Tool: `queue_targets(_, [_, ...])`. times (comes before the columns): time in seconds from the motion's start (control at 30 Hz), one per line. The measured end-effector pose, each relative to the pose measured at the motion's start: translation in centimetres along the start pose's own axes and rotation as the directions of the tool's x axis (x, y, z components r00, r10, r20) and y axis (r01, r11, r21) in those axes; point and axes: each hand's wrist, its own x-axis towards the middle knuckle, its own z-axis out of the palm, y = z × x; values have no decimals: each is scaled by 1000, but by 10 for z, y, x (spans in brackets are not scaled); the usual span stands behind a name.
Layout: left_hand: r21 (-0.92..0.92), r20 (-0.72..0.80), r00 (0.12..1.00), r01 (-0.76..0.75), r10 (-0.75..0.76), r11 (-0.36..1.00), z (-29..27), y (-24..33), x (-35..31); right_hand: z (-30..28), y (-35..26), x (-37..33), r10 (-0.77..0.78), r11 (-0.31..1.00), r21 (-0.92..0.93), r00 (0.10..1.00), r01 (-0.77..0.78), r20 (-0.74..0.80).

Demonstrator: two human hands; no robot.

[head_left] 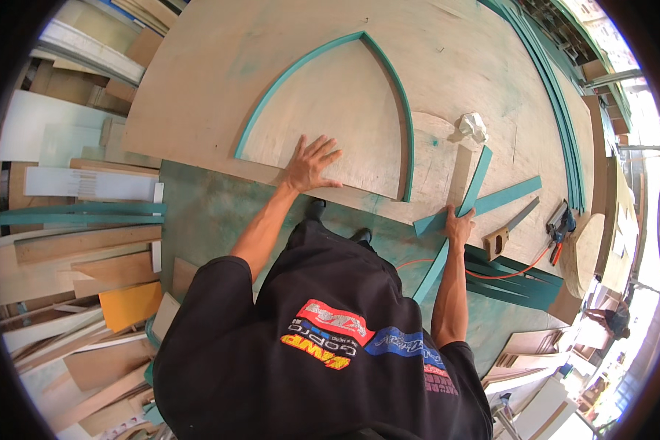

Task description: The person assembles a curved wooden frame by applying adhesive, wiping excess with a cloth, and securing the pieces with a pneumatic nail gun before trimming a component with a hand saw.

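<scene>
My two hands are well apart, one to each side of my body. My left arm reaches forward from the black sleeve, only slightly bent at the elbow, with the forearm slanting up and inward. At its end my left hand lies over the straight lower edge of an arch-shaped wood panel, left of the middle. The back of the hand faces up, the fingers fan out ahead and to the right, and the thumb sticks out toward the right, gripping nothing; I cannot tell how hard the palm presses. The panel lies flat on the worktable near my side, its point away from me, with a teal edging along both curved sides.

My right arm runs nearly straight forward, the wrist close to the table's near edge. My right hand is clasped on a narrow teal strip, which slants past the wrist and out beyond that edge. The fingers sit where it crosses a second teal piece; I cannot tell whether they touch that one too. A pale wood strip lies just ahead of the knuckles, and a handsaw lies near the wrist, to its right.
</scene>
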Motion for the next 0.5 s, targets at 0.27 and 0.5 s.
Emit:
queue_targets(0.27, [5, -12, 1000, 14, -14, 1000, -1, 1, -1, 0, 10, 5, -60, 998, -7, 998, 60, -2])
queue_targets(0.5, [-171, -257, 915, 273, -311, 947, -19, -19, -13, -27, 4, 27, 2, 1000, -8, 1000, -2, 24])
